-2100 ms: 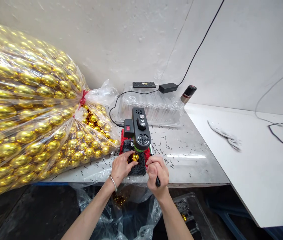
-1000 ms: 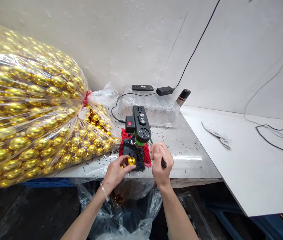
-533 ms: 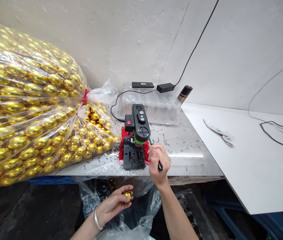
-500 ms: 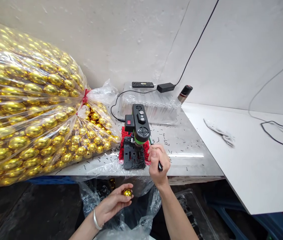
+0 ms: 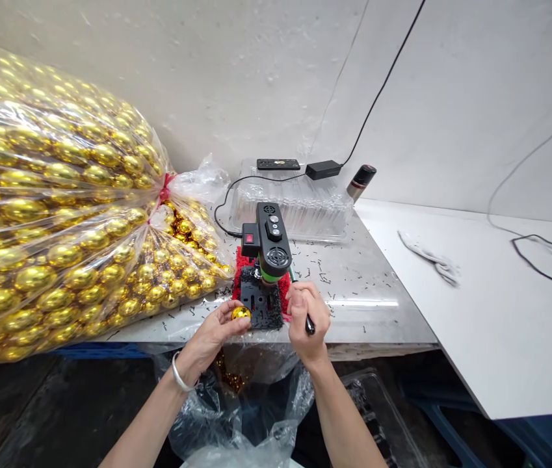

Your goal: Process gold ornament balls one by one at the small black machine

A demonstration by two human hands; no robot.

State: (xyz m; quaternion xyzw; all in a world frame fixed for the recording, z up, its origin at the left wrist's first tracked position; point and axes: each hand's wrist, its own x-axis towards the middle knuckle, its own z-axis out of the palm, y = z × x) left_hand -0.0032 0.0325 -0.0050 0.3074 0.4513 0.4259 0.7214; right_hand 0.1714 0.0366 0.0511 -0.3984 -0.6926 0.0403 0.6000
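Note:
Between the thumb and fingers of my left hand point(image 5: 212, 336) is a shiny gold ball point(image 5: 241, 313), held at the front left corner of the black slotted base plate point(image 5: 259, 300). My right hand point(image 5: 309, 318) is closed around the black-ended lever point(image 5: 309, 324) of a small bench drill press point(image 5: 274, 237). The press has a black head with a green band, and its lower tip is hidden under the head. A red mat point(image 5: 285, 290) lies beneath the base, strewn with black shavings.
A large clear bag of gold balls point(image 5: 61, 214) fills the left side. Behind the press are a clear plastic box point(image 5: 300, 214), a black power adapter point(image 5: 323, 170) and a spray can point(image 5: 361, 182). Gloves point(image 5: 432, 260) lie on the right-hand white board. An open plastic bag point(image 5: 236, 416) hangs below the table edge.
My left hand has risen with the gold ball from below the table edge to the front left of the base plate. My right hand stays on the lever, almost unmoved.

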